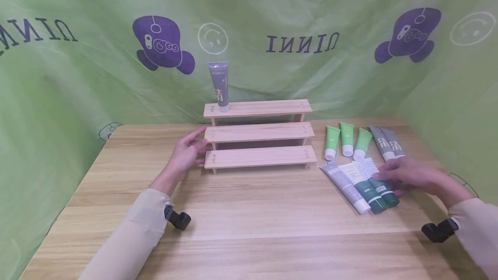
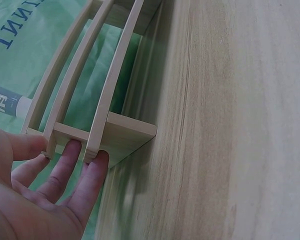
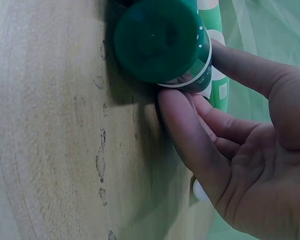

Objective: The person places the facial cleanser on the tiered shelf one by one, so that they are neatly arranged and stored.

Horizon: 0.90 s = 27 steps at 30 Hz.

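Observation:
A three-tier wooden rack [image 1: 260, 133] stands on the table. My left hand [image 1: 184, 152] holds its left end; in the left wrist view the thumb [image 2: 30, 146] lies at the middle plank's end, with fingers at the lower ones. One grey-purple squeeze tube [image 1: 220, 83] stands cap down on the top tier's left. On the right, my right hand [image 1: 418, 174] grips a white-and-green squeeze tube [image 1: 367, 167] along its side, thumb on one face and fingers at the other. Its green cap [image 3: 157, 40] faces the right wrist camera. Beside it lie another white-and-green tube [image 1: 359, 180] and a pale lilac tube [image 1: 346, 187].
Behind these lie three small green tubes [image 1: 347, 138] with white caps and two grey tubes [image 1: 383, 141], partly behind the right hand. A green printed cloth [image 1: 249, 7] hangs around the back and sides of the wooden table [image 1: 253, 228].

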{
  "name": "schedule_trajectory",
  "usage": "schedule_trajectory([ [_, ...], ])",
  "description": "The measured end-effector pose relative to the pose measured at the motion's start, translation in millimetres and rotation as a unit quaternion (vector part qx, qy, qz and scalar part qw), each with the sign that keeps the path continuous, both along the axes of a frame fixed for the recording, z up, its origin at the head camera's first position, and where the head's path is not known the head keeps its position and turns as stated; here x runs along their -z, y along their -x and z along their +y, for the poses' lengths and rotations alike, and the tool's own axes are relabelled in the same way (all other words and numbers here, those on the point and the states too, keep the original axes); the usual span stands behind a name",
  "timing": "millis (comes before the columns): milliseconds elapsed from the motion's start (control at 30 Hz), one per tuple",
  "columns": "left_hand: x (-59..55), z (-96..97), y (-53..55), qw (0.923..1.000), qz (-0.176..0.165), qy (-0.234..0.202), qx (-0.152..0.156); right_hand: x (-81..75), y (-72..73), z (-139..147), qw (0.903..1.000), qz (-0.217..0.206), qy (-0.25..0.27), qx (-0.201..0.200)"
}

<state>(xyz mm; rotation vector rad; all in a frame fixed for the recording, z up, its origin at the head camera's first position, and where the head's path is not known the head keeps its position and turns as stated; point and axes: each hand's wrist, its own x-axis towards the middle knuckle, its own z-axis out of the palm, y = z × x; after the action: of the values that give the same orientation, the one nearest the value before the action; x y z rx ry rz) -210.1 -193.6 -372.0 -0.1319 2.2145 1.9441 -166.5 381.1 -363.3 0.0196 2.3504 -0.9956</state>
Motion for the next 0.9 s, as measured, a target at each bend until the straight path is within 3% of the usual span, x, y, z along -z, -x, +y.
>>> schedule_trajectory([
  [767, -0.8, 0.2, -0.7, 0.9999, 0.001, 0.011, -0.007, -0.3, -4.0, -0.6, 0.9998, 0.02, 0.006, -0.001],
  [900, -1.3, 0.7, -1.7, 0.9999, -0.001, 0.013, -0.009, 1.6, -5.8, 2.4, 0.9994, 0.017, 0.028, 0.006],
])
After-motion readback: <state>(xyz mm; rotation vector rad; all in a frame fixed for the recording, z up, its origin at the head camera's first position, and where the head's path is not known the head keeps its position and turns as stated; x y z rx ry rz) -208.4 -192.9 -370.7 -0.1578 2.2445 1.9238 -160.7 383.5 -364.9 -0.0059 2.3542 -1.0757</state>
